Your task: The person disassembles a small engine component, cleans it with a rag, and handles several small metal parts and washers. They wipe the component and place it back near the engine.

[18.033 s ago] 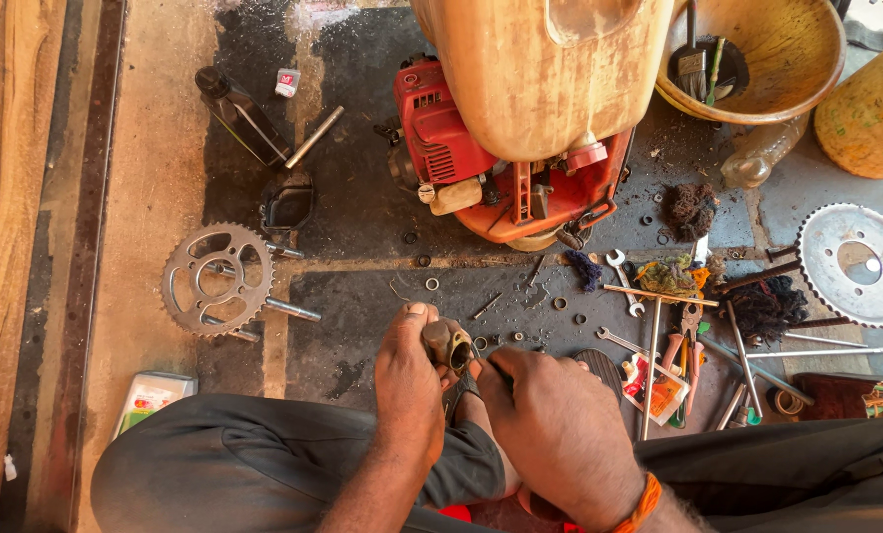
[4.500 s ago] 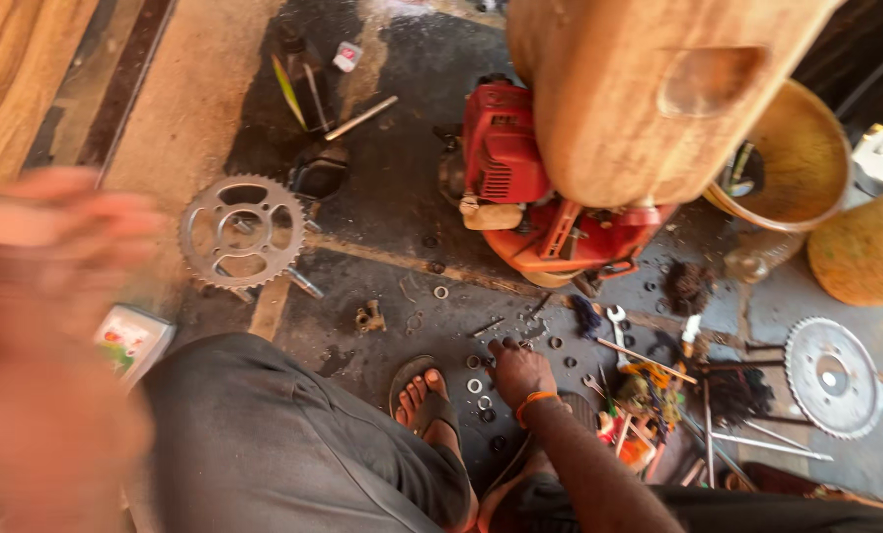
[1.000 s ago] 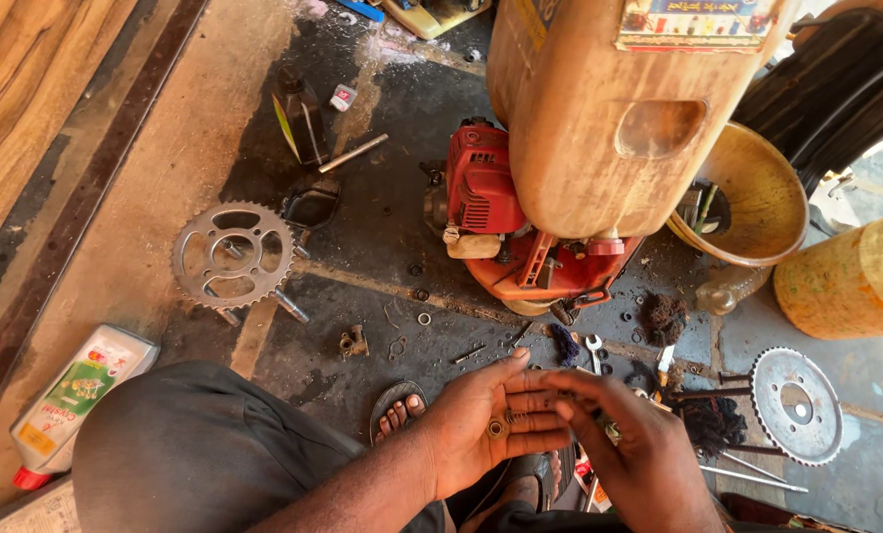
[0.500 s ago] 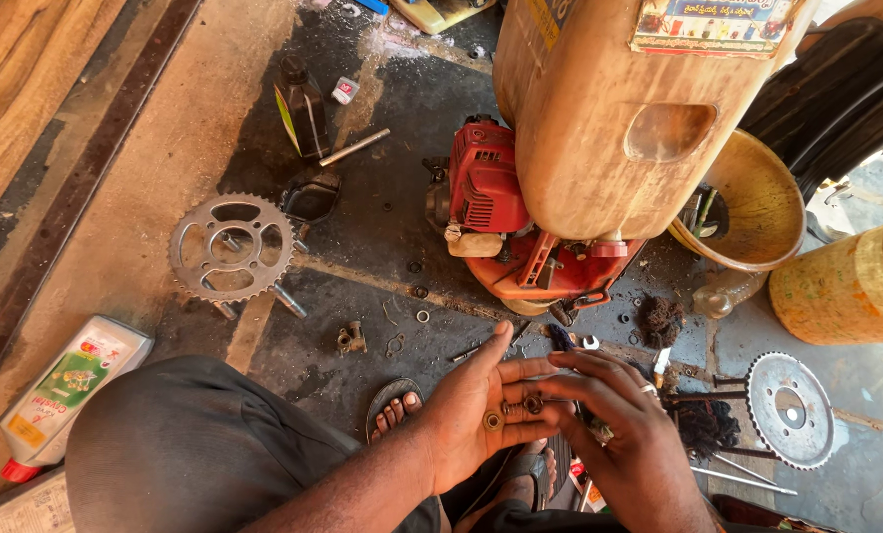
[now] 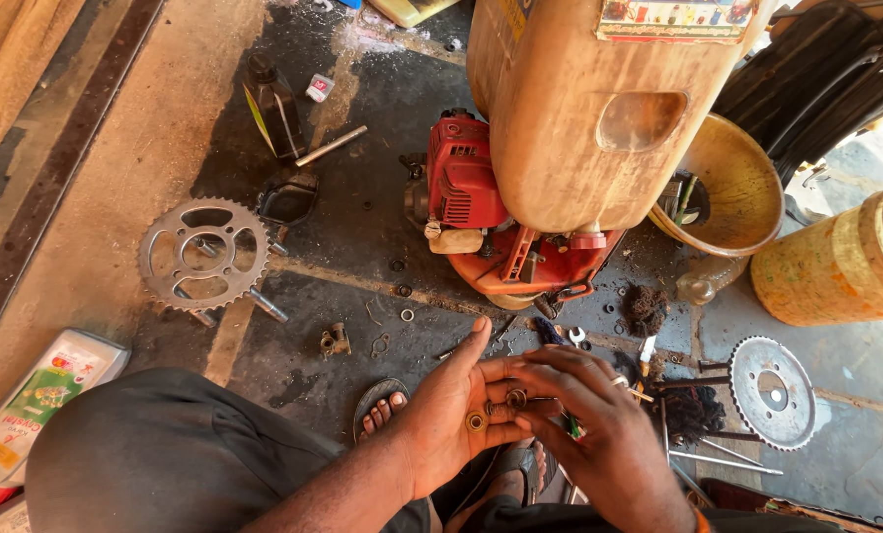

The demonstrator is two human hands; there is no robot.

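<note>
At the bottom centre of the frame we see the left hand (image 5: pixel 451 419) lying palm up and open, with a few small brass-coloured rings (image 5: pixel 477 421) resting on the palm. Just right of it, the right hand (image 5: pixel 599 434) bends over the palm, its fingers (image 5: pixel 540 395) drawn narrow and pinching at one of the small parts there; we cannot tell whether it is lifted clear. Just left of the hands, toes in a sandal (image 5: pixel 377 410) rest on the oily floor (image 5: pixel 115 148). At lower left lies a white and green bottle (image 5: pixel 32 405). Higher, at middle left, a large sprocket (image 5: pixel 204 255) lies flat; a second sprocket (image 5: pixel 772 392) lies at right. Above the hands stands a red engine (image 5: pixel 481 212) under a big tan canister (image 5: pixel 599 99). A yellow bowl (image 5: pixel 747 178) sits at upper right.
</note>
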